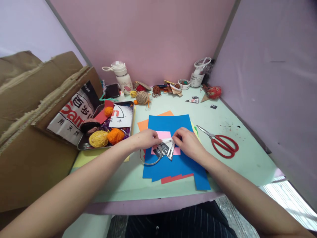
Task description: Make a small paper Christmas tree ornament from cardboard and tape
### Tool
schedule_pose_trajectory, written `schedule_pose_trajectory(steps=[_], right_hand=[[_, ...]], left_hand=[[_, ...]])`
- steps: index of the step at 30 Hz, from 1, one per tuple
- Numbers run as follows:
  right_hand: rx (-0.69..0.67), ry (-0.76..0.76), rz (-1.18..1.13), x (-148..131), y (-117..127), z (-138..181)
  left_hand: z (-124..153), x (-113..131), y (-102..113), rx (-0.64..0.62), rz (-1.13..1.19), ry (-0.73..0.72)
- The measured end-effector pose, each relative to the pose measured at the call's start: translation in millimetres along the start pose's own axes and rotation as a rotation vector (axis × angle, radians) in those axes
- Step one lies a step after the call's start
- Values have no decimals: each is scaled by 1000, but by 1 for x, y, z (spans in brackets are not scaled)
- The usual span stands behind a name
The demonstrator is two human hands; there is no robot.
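Observation:
My left hand and my right hand meet over a small pink paper that lies on a blue sheet. Both hands are closed in a pinch on a bundle of cut black-and-white paper strips, the left at its near-left end, the right at its upper right. A thin ring of clear tape or wire lies under the left hand's edge. Orange and red sheets stick out from under the blue one.
Red-handled scissors lie right of the blue sheet. A metal tray with yarn balls sits at left beside cardboard boxes. A white bottle, twine ball, jar and scraps line the back wall.

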State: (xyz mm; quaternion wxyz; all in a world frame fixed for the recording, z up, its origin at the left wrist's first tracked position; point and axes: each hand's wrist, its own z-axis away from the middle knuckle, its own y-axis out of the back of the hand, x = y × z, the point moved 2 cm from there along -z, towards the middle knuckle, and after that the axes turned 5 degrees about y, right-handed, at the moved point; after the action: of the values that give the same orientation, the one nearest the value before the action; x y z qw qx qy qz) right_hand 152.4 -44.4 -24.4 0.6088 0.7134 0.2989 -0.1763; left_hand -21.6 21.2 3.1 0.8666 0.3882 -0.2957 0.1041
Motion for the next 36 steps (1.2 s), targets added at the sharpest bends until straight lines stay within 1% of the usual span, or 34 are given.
schedule_pose_trajectory(steps=[3, 5, 8, 11, 13, 14, 17, 19, 22, 26, 31, 36], right_hand=[[5, 8, -9, -1, 2, -2], [9, 11, -10, -2, 4, -3], [27, 31, 21, -4, 8, -6], [22, 40, 37, -6, 11, -11], [-18, 28, 36, -7, 9, -14], [-42, 19, 40, -6, 7, -15], [-90, -1, 60, -3, -1, -16], [-93, -8, 71, -1, -5, -15], [-100, -18, 80, 2, -9, -15], [-113, -35, 84, 3, -10, -15], [-127, -49, 97, 3, -12, -17], [-144, -65, 125, 4, -15, -20]], left_hand=[[6, 0, -4, -46, 69, 28], [11, 2, -3, -58, 113, 62], [19, 8, 7, -34, 134, 87], [23, 11, 21, 24, 158, 86], [19, 10, 27, -2, 129, 101], [16, 8, 27, -34, 105, 121], [5, -1, 20, -152, -17, 181], [0, -5, 13, -165, -81, 190], [-4, -9, 6, -151, -135, 169], [-4, -10, 3, -138, -200, 144], [-1, -5, 1, -105, -201, 168], [-2, 3, 0, -55, -303, 178]])
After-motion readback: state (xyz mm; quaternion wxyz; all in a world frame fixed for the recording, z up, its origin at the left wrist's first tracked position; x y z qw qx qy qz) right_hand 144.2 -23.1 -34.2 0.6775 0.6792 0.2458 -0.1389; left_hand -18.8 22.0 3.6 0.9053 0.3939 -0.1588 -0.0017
